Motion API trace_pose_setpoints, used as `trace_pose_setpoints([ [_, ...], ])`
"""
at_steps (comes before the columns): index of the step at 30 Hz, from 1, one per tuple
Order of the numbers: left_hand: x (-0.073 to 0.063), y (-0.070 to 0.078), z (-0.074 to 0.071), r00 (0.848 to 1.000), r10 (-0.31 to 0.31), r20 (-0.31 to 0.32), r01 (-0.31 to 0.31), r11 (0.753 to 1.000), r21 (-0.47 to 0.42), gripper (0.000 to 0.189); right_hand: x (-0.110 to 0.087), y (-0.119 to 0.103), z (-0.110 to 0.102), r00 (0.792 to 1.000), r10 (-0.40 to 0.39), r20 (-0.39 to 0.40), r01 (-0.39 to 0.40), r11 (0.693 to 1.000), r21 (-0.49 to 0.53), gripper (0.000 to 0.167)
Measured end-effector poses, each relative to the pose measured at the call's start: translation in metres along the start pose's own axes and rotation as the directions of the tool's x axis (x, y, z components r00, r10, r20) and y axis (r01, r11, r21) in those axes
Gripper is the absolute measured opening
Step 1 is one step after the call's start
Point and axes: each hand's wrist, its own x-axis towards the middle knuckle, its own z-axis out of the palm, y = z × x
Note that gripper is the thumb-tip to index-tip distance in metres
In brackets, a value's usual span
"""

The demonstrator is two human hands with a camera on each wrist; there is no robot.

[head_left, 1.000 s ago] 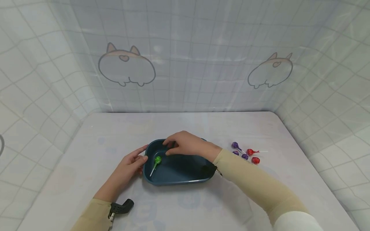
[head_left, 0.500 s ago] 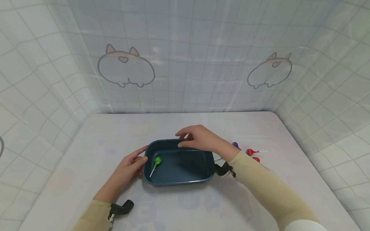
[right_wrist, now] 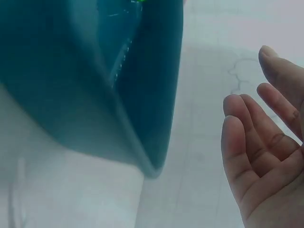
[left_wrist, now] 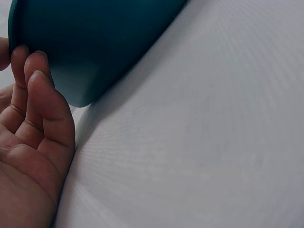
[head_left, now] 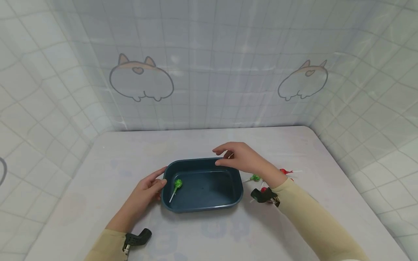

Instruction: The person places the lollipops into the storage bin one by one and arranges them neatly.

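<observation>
A dark teal tray stands on the table with one green lollipop in its left end. My left hand holds the tray's left side, thumb at the rim and fingers against the outer wall. Over the tray's back right corner is my right hand, its fingers loosely bent with nothing between them. In the right wrist view, that hand's fingers are apart from the tray wall.
To the right of the tray lie another green lollipop and red lollipops, partly hidden behind the right forearm. A black wrist camera sits on that arm. A grid-patterned curtain rises behind the table.
My right hand has moved right from inside the tray to its back right corner, and its forearm now covers the purple lollipops. The left hand and the green lollipop in the tray stay put.
</observation>
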Motion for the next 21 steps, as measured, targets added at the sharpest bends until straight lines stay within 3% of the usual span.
trace_pose_setpoints([
  [10,0.001,0.0,0.001,1.0,0.01,0.005,-0.01,1.0,0.006,0.059,-0.024,0.02,-0.008,0.994,0.065,-0.085,-0.064,0.998,0.016,0.044],
  [21,0.001,-0.001,0.001,1.0,0.006,0.003,-0.006,1.0,0.002,0.057,-0.057,0.039,-0.022,0.968,0.162,-0.191,-0.159,0.987,0.027,0.041],
])
